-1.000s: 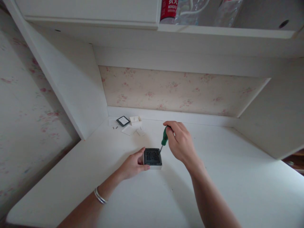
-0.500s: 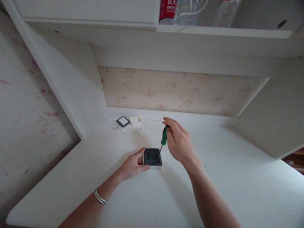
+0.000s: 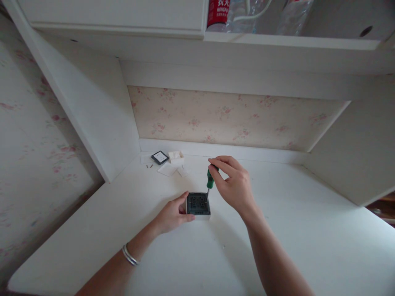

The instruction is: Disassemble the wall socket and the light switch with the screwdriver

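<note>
A small box-shaped socket unit (image 3: 198, 204), with a dark face and white sides, lies on the white desk (image 3: 293, 230). My left hand (image 3: 173, 214) grips its left side between thumb and fingers. My right hand (image 3: 232, 181) is closed round the top of a green-handled screwdriver (image 3: 210, 180). The screwdriver stands nearly upright, and its metal shaft reaches down to the right part of the dark face. Whether the tip sits in a screw is too small to tell.
Back left on the desk lie a dark-framed plate (image 3: 160, 157), a small cream box (image 3: 176, 156), thin white pieces (image 3: 169, 169) and two tiny screws (image 3: 149, 166). Overhead is a white shelf (image 3: 290, 42) with plastic bottles (image 3: 218, 14). A side panel (image 3: 89, 94) bounds the left.
The screwdriver handle has swung left to stand more upright. My right fingers have shifted to pinch its top. My left hand and the socket unit stay put.
</note>
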{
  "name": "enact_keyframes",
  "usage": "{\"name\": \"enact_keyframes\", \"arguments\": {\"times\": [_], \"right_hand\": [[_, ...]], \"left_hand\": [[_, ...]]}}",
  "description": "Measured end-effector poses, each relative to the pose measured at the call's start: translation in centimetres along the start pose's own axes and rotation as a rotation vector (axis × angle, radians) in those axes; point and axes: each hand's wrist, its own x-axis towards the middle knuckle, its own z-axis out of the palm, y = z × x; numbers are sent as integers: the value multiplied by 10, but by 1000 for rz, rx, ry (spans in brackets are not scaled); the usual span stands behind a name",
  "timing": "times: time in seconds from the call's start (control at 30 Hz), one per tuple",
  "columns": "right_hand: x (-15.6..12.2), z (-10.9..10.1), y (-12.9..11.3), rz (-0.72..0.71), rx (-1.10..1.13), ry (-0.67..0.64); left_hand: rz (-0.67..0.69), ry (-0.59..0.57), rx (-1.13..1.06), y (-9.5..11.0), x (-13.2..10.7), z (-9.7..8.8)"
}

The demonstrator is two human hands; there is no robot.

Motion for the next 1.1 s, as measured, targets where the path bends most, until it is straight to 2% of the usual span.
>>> {"name": "enact_keyframes", "arguments": {"times": [0.37, 0.57, 0.8, 1.1], "right_hand": [[1, -1, 1, -26, -98, 86], [0, -4, -1, 0, -126, 24], [-1, 0, -2, 48, -160, 30], [-1, -1, -4, 17, -51, -111]], "left_hand": [[13, 1, -40, 3, -1, 0], [-11, 10, 9, 7, -2, 1], [-8, 11, 46, 6, -1, 0], [-7, -9, 7, 7, -1, 0]]}}
